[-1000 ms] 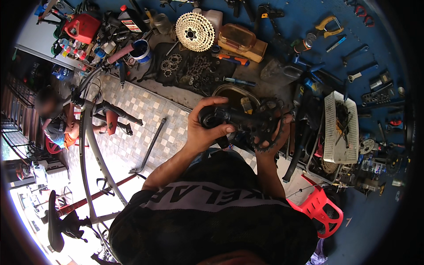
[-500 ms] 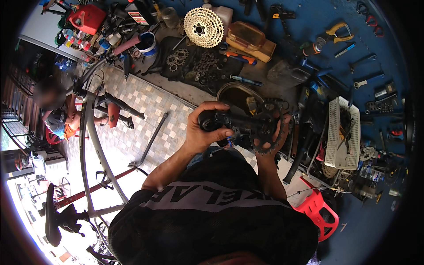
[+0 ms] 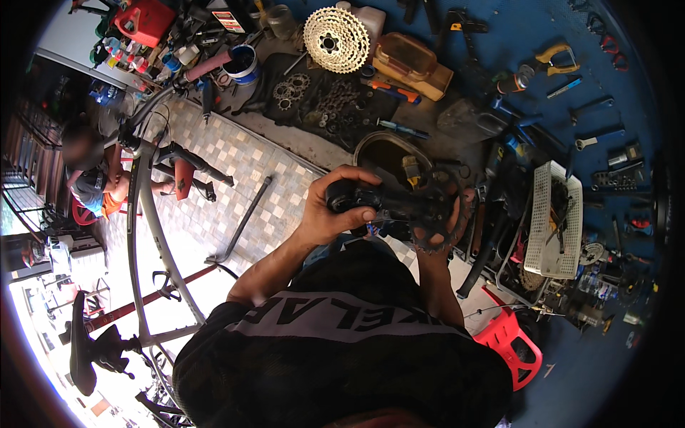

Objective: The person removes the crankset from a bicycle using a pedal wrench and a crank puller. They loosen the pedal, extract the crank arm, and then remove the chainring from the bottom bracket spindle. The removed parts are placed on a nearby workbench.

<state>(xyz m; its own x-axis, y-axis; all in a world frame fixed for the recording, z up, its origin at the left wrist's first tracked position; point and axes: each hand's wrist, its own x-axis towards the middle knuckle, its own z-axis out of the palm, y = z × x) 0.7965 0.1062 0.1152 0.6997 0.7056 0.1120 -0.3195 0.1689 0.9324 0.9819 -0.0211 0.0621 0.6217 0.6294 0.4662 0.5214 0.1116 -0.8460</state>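
A dark bicycle crankset is held level before my chest, its crank arm point(image 3: 394, 204) pointing left and its toothed chainring point(image 3: 462, 230) at the right. My left hand point(image 3: 325, 212) wraps around the free end of the crank arm, thumb below and fingers over the top. Behind the chainring, my right hand point(image 3: 434, 261) grips the other end; most of its fingers are hidden, with skin showing through the ring's gaps. Just beyond the crankset, a yellow-handled brush point(image 3: 411, 171) sits in a round dark basin point(image 3: 365, 151).
On the bench lie a large gold cassette point(image 3: 347, 44), loose sprockets point(image 3: 291, 91) and an orange-blue tool point(image 3: 392, 93). A white basket point(image 3: 536, 235) stands right, near a red chair point(image 3: 503, 335). Tools hang on the blue wall. Left are a bike frame point(image 3: 146, 214) and a seated person point(image 3: 89, 182).
The chainring has turned more face-on and shifted slightly right, with some blur. Both hands keep hold of the crankset. The whole view has moved a little.
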